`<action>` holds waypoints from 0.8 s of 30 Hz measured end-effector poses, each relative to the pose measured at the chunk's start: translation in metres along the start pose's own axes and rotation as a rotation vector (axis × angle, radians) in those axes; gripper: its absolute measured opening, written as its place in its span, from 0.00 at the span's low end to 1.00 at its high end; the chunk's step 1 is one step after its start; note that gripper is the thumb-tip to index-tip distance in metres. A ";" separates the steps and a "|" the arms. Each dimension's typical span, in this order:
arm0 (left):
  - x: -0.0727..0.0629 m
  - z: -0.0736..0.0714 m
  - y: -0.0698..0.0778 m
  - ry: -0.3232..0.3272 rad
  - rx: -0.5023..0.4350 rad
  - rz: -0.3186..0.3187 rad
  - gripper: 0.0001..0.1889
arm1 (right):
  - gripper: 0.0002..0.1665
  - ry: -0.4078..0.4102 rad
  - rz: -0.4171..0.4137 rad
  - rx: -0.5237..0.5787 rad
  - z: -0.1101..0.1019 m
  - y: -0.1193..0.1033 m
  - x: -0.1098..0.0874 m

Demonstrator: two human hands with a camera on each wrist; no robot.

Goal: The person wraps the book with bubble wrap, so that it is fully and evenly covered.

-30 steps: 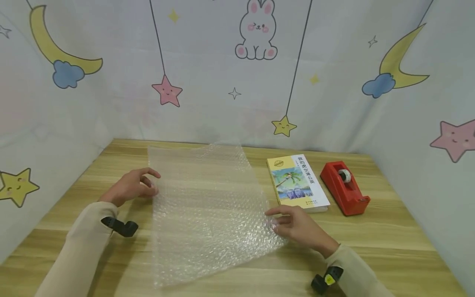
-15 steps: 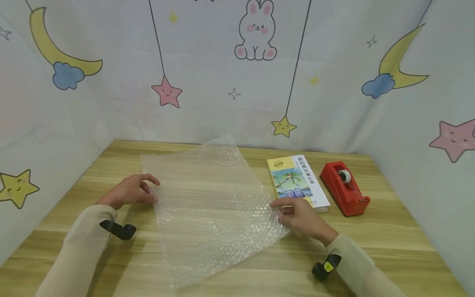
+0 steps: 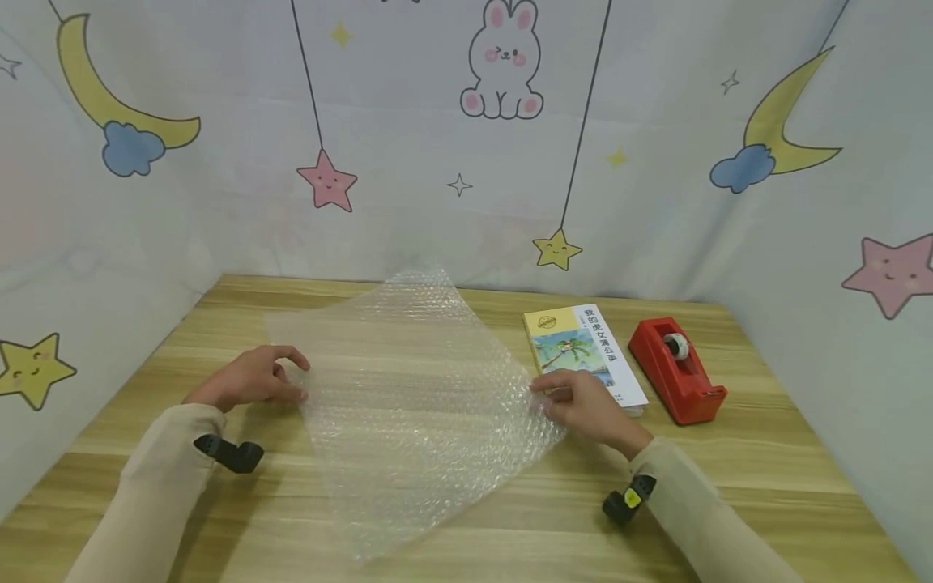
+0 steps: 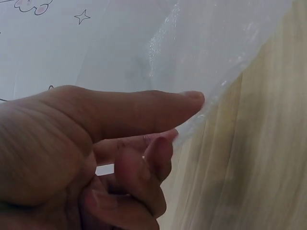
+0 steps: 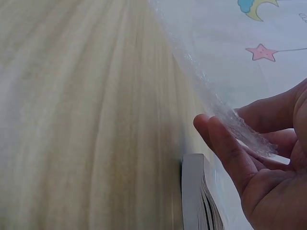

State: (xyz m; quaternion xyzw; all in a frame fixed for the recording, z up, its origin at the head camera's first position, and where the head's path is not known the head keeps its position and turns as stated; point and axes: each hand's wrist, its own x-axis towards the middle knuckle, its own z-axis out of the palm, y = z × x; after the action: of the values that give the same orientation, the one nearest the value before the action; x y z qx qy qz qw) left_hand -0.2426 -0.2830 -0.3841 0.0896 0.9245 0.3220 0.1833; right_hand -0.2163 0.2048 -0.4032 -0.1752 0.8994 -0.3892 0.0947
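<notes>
A clear sheet of bubble wrap [image 3: 423, 405] stretches between both hands above the wooden table, turned so that one corner points toward the person. The left hand [image 3: 251, 377] pinches its left edge; in the left wrist view the thumb [image 4: 153, 111] lies along the bubble wrap [image 4: 211, 62] with the other fingers bent beneath. At the opposite edge the right hand [image 3: 586, 405] pinches the sheet between thumb and fingers. The right wrist view shows the bubble wrap [image 5: 206, 91] running into the right hand [image 5: 273, 163], just above the book [image 5: 194, 191]. That hand covers the book's lower left part in the head view.
Behind the right hand lies a paperback book [image 3: 576, 344] with a yellow and white cover. To its right stands a red tape dispenser [image 3: 678, 372] holding a small roll of tape. Patterned white curtains [image 3: 408, 162] enclose the table [image 3: 773, 486] at the back and sides.
The bubble wrap has turned counterclockwise, its near corner shifting right and its far corner left. The right hand has moved up toward the book; the left has shifted slightly down and left.
</notes>
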 end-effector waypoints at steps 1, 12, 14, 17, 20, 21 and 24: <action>0.000 0.000 0.000 0.001 0.013 0.001 0.27 | 0.18 0.000 0.005 -0.001 -0.001 0.000 0.001; -0.006 -0.004 0.024 0.044 0.125 0.027 0.25 | 0.20 -0.016 0.036 0.037 -0.008 -0.003 0.002; -0.006 -0.004 0.032 0.058 0.131 0.044 0.24 | 0.21 -0.020 0.042 0.045 -0.010 -0.005 0.001; -0.003 -0.003 0.045 0.069 0.110 0.081 0.22 | 0.22 -0.010 0.062 0.051 -0.014 -0.005 0.000; 0.001 0.000 0.056 0.064 0.045 0.123 0.21 | 0.23 0.007 0.077 0.059 -0.017 -0.002 -0.002; 0.003 0.002 0.060 0.063 0.014 0.134 0.21 | 0.23 0.017 0.077 0.057 -0.018 -0.001 -0.003; 0.010 0.009 0.071 0.062 -0.068 0.172 0.20 | 0.23 0.044 0.070 0.046 -0.022 0.004 -0.005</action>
State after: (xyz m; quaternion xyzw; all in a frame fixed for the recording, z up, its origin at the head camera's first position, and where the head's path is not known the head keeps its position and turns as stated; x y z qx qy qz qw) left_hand -0.2447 -0.2203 -0.3486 0.1525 0.9070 0.3706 0.1294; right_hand -0.2195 0.2236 -0.3910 -0.1328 0.8976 -0.4101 0.0923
